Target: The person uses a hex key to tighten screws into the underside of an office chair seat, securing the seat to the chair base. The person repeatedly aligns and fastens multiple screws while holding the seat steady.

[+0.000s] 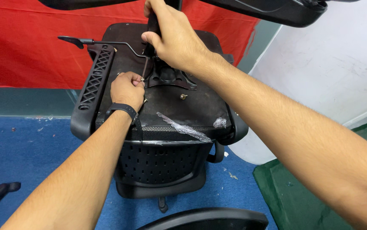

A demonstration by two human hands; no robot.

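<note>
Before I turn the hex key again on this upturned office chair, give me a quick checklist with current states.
1. Left hand grips the thin metal hex key: ok.
2. Key tip seated in a bolt head: cannot tell, fingers hide it.
3. Right hand steadies the black column above the black metal mounting plate: ok.
4. Loose brass-coloured bolt lies on the black seat underside, not fitted: not ok.
5. Crumpled clear plastic wrap lies loose near the seat edge: not ok.
6. Black lever rod clear of both hands: ok.
</note>
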